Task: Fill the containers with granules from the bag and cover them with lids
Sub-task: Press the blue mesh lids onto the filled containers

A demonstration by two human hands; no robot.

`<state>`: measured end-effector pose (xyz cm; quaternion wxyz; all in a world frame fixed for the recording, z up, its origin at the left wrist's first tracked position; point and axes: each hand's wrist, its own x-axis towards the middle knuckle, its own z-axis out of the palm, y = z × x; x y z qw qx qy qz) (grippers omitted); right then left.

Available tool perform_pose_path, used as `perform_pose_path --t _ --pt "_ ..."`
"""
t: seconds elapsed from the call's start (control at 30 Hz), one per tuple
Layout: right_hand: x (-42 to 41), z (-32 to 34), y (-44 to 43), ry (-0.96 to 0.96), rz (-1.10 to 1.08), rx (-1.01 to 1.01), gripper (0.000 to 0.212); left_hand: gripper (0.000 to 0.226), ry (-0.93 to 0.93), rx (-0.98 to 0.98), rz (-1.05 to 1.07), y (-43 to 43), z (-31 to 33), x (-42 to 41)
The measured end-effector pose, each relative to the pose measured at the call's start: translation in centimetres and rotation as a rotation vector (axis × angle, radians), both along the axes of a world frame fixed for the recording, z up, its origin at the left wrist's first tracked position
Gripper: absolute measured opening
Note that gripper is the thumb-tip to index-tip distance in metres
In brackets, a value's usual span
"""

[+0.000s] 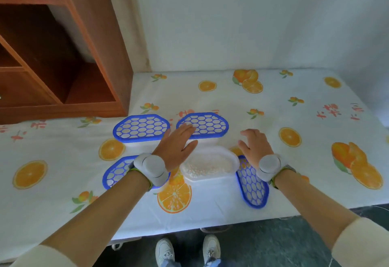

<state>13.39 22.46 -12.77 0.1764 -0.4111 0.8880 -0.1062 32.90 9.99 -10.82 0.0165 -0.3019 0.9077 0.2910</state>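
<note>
An uncovered white container (pixel 230 166) full of white granules sits near the table's front middle. Behind it stand two white containers with blue honeycomb lids, one at back left (pixel 141 127) and one at back right (pixel 207 124). A third lidded container (pixel 116 172) lies at front left, partly hidden by my left wrist. A loose blue lid (pixel 251 186) lies flat on the table right of the uncovered container. My left hand (pixel 175 145) is open, fingertips over the back right lid's near left corner. My right hand (pixel 255 147) hovers open above the loose lid's far end. No bag is in view.
The table (pixel 294 161) carries a white cloth printed with oranges. A brown wooden shelf unit (pixel 63 56) stands at the back left, and a pale wall runs behind. The table's front edge is close to my feet.
</note>
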Motion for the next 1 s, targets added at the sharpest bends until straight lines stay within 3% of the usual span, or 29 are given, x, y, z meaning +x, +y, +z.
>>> perform_pose_path --t 0.17,0.3,0.43,0.6,0.77,1.0 --pt "-0.5 -4.0 3.3 -0.047 -0.064 0.313 0.062 0.051 -0.045 0.017 -0.059 1.3 -0.5 -2.3" --pt "0.3 -6.1 3.5 -0.05 -0.05 0.397 0.087 0.052 -0.073 0.009 -0.063 1.6 -0.9 -2.4" --pt "0.6 -5.9 3.2 -0.002 -0.075 0.368 0.086 0.052 -0.072 0.019 -0.061 2.0 -0.8 -2.2" --pt "-0.7 -2.6 2.0 -0.03 -0.106 0.167 0.092 0.052 0.013 0.081 -0.021 2.3 0.1 -2.3" --pt "-0.9 2.7 -0.1 -0.023 -0.067 -0.18 0.089 0.053 0.199 0.297 0.062 2.4 1.8 -3.1" --pt "2.0 6.1 -2.7 -0.55 -0.015 -0.624 0.079 0.077 0.237 0.633 0.058 1.6 2.2 -3.9"
